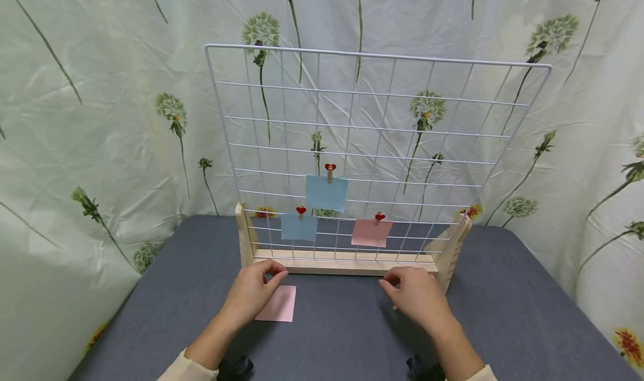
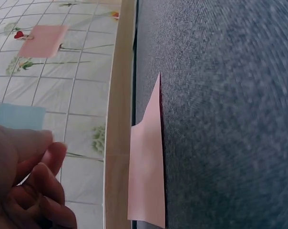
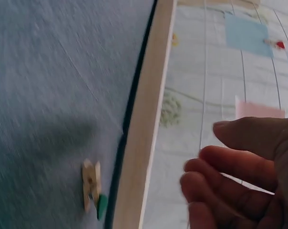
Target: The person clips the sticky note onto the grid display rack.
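Observation:
My left hand (image 1: 254, 294) hovers above a pink paper note (image 1: 283, 308) lying on the table, its fingers bent and holding nothing. In the left wrist view the note (image 2: 148, 171) has a slightly raised edge beside the wooden base. My right hand (image 1: 417, 297) is over the table near the base's right end, thumb and fingers loosely bent and apart, with nothing between them. Below it lies a small wooden clothespin (image 3: 90, 183) with a green piece on it, mostly hidden by the hand in the head view.
A white wire grid (image 1: 377, 127) stands in a wooden base (image 1: 347, 265). Red-heart clothespins hold an upper blue note (image 1: 327, 195), a lower blue note (image 1: 298, 228) and a pink note (image 1: 370, 234) on it. Behind hangs a flowered curtain (image 1: 121, 163); dark cloth (image 1: 342, 325) covers the table.

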Motion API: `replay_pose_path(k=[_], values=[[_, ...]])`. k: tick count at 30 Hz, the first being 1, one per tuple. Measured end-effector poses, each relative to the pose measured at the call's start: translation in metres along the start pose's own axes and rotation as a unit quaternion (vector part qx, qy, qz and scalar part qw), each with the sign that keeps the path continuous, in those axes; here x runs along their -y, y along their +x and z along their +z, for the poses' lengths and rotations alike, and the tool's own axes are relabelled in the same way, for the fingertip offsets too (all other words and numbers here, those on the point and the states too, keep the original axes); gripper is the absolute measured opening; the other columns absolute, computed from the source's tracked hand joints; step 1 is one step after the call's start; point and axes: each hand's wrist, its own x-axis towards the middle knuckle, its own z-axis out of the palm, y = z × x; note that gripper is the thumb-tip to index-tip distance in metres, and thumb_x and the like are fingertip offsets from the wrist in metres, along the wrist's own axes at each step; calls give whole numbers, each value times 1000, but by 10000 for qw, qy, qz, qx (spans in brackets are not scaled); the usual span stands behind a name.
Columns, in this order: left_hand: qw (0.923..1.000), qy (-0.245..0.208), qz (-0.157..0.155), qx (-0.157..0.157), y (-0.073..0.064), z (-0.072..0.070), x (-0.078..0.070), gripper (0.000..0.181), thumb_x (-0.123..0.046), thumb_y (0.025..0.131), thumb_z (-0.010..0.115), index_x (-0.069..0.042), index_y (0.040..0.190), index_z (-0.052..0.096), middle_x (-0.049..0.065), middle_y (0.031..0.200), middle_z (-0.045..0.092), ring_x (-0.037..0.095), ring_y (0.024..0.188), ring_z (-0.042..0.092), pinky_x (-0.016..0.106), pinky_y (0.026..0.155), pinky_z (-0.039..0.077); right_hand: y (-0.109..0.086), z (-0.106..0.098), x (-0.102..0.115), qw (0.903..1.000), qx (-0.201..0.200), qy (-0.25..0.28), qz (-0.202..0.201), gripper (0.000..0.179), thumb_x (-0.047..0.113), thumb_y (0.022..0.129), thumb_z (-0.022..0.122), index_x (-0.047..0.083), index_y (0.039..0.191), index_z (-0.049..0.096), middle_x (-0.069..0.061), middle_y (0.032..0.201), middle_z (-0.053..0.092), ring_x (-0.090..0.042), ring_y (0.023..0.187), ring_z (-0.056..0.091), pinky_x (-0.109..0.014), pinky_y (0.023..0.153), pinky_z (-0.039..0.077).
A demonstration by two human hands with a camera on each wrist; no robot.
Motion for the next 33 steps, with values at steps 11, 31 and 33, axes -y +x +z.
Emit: replay_pose_path(k=[11,31,33], values=[[9948,520,122,870,0,-7,13,14,-15,86,81,-14,98,73,-1,97,72,13,82,63,36,77,51,3,-4,-27,9947,1020,63,139,17,10,84,81,7,99,76,-7,95,76,-25,89,71,-48,81,56],[9763,1543,-353,1473,-2,-19,18,21,-13,84,80,-8,100,67,1,78,59,17,72,54,37,65,44,-1,13,-30,9893,1427,-277,97,16,11,78,86,15,80,70,1,76,66,-14,69,55,-38,67,48],[9779,1510,-303,1413,-2,-20,18,13,-12,87,76,-11,94,65,1,76,58,17,69,53,36,62,42,-2,13,-28,9890,1448,-273,141,19,13,79,85,16,76,67,3,73,64,-13,66,52,-37,64,46]])
